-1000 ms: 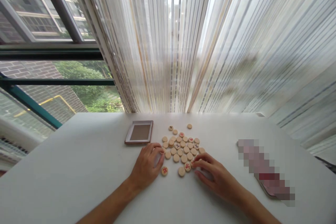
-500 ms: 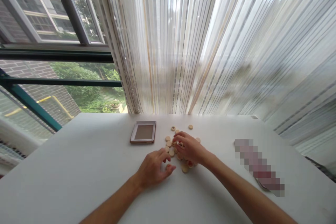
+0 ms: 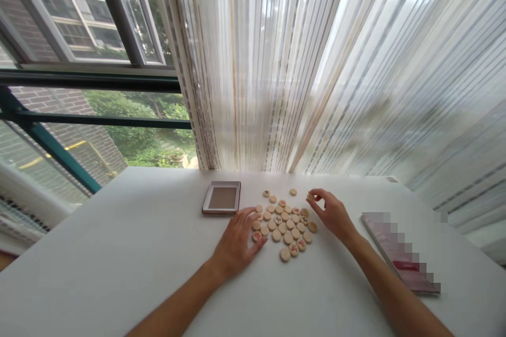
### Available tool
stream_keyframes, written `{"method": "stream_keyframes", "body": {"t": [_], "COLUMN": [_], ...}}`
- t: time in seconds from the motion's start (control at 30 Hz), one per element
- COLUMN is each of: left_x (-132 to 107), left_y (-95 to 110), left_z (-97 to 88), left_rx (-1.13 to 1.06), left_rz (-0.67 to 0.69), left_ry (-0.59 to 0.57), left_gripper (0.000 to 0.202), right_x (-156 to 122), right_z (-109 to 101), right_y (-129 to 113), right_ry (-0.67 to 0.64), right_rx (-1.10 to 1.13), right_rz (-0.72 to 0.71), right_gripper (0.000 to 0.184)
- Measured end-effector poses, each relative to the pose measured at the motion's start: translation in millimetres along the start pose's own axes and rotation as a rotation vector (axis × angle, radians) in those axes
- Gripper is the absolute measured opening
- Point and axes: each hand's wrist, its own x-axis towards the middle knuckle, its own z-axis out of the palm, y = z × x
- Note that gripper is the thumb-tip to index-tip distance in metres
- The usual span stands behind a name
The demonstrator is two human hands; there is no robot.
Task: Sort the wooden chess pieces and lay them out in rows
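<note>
Wooden xiangqi pieces [image 3: 284,226]: round flat discs, some marked with red or dark characters, lying in a tight cluster at lower centre of the frame on the white bench [image 3: 98,253]; two sit slightly apart above the cluster.

Left hand [image 3: 237,239]: released and palm down, fingers spread, at the cluster's left edge; it holds no piece.

Right hand [image 3: 330,213]: raised at the cluster's upper right, thumb and forefinger curled close together; I cannot tell whether they pinch anything, and no piece shows there.

Brown-rimmed square tray [image 3: 222,197]: on the bench, just left of the pieces.

Pixelated flat object [image 3: 395,250]: on the bench at right, too obscured to name.

Striped sheer curtain [image 3: 256,73]: fills the upper centre and right.

Open window [image 3: 95,16]: upper left, showing brick buildings and trees.
</note>
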Motion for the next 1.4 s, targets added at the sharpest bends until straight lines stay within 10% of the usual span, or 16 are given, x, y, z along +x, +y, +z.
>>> {"method": "stream_keyframes", "body": {"t": [0.17, 0.53, 0.73, 1.03, 1.4], "left_x": [7, 79, 79, 46, 46], "left_y": [8, -17, -13, 11, 14], "left_z": [8.4, 53.5, 44.2, 18.7, 13.9], "left_rx": [0.085, 0.088, 0.055, 0.021, -0.047], "left_rz": [0.011, -0.035, 0.019, 0.147, 0.075], "left_ry": [-0.182, -0.194, -0.306, -0.324, -0.356], "left_gripper": [0.07, 0.069, 0.058, 0.1, 0.096], "right_x": [-18, -40, -48, -27, 13], "right_z": [10, 0, 2, 23, 39], "right_y": [34, -22, -35, -22, -19], "right_ry": [-0.048, -0.422, -0.506, -0.397, -0.429], "right_rx": [0.009, 0.006, -0.006, -0.087, -0.081], "right_rz": [0.047, -0.14, -0.177, -0.195, -0.127], "right_gripper": [0.035, 0.082, 0.123, 0.084, 0.057]}}
